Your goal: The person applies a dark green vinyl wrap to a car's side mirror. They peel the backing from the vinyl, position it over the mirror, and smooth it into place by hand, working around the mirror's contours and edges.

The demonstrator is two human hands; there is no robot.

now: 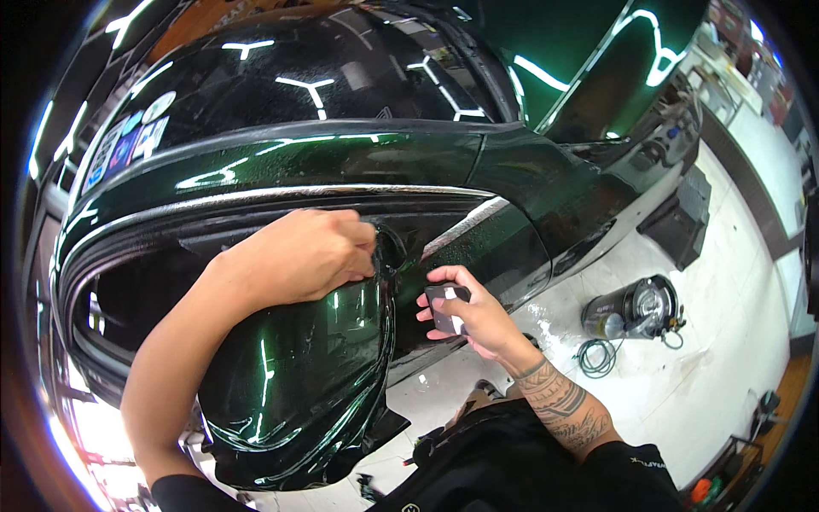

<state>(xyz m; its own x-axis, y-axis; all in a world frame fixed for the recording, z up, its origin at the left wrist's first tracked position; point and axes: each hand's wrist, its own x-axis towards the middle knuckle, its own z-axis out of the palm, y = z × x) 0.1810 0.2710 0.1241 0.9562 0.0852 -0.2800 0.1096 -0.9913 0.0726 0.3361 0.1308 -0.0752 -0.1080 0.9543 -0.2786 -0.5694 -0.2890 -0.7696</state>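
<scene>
Glossy dark green film (299,367) hangs in folds over the side mirror area of a car (341,158), reaching below the side window. My left hand (316,252) has its fingers curled on the film's upper edge, beside a black mirror mount (391,247) that is partly hidden. Just right of the hanging film, my right hand (465,316) grips a small flat dark squeegee-like card (444,309) close to the door panel (486,252). Wet drops show on the door and the body above the window.
A black cylindrical sprayer (627,311) with a coiled hose (597,358) stands on the white floor (725,358) at right. A black case (674,226) lies beside the car. A raised green panel (597,68) is at upper right, and shelving with assorted items (734,68) lines the far side.
</scene>
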